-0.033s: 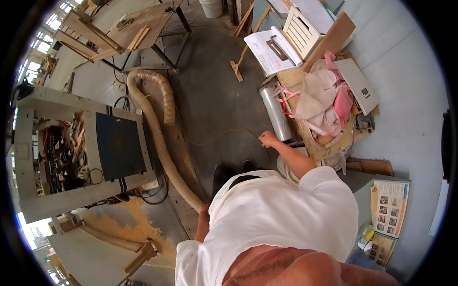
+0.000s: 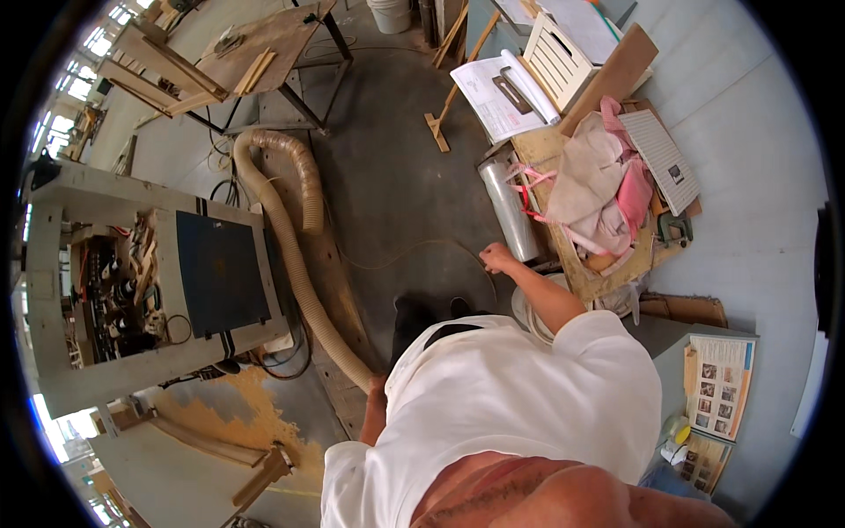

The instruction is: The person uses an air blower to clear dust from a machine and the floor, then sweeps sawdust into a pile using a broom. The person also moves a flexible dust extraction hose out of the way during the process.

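My right hand [image 2: 498, 258] is out in front of me on the right, its fingers curled closed. Anything inside it is hidden. A thin cord [image 2: 422, 243] curves over the floor and passes close to that hand. Low at my left side, my left hand [image 2: 377, 385] is against the near part of a ribbed beige hose [image 2: 299, 264]. Its fingers are hidden, so whether it grips the hose does not show. Just beyond my right hand lies a roll of clear plastic film [image 2: 509, 211] beside a wooden table [image 2: 603, 280].
Cloths [image 2: 590, 176], papers [image 2: 500, 95] and a slatted white panel [image 2: 556, 57] lie on the right-hand table. At left stands a machine with a dark blue door [image 2: 220, 273]. Sawdust [image 2: 260, 405] covers floor near it. A workbench [image 2: 264, 44] stands far left; a white bucket [image 2: 531, 310] sits below my right forearm.
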